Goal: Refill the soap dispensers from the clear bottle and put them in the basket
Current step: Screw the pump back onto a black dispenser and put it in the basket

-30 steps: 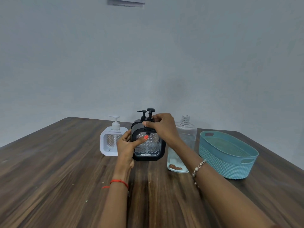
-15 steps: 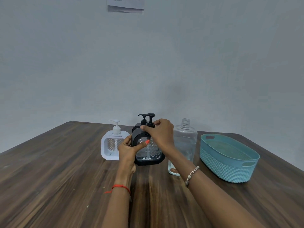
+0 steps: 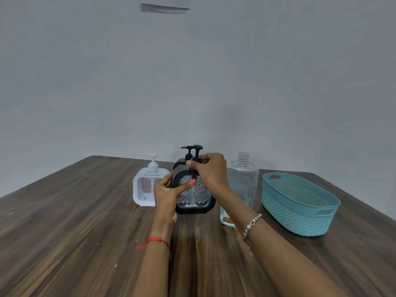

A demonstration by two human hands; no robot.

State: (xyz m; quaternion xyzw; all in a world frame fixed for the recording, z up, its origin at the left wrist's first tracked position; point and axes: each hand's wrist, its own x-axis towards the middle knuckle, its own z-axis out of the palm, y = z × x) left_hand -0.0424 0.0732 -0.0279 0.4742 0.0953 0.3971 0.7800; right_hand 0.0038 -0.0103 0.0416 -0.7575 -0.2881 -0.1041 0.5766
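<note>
Head view, landmark is the front black dispenser [image 3: 194,190] standing upright on the wooden table [image 3: 64,221]. Left hand [image 3: 168,192] grips that dispenser's left side, thumb with orange nail laid across its clear studded front. Right hand [image 3: 211,170] pinches the pump collar on top of it, fingers closed round the neck just under the black pump head [image 3: 197,147]. Second black dispenser [image 3: 182,161] sits directly behind it, mostly hidden, only its pump and shoulder showing; touching or not, cannot tell. White dispenser [image 3: 145,190] stands upright just left of the black one, partly behind the left hand, pump on. Clear bottle [image 3: 243,185] stands upright just right of the black one, behind the right forearm, cap off, a low level of clear liquid and something brownish at the bottom. Teal basket [image 3: 300,217] further right of the bottle, apart from it, nothing visible inside. Red thread on left wrist [image 3: 158,241], beaded bracelet [image 3: 251,225] on right wrist. Paper sheet [image 3: 165,5] on the grey wall well above the dispenser.
</note>
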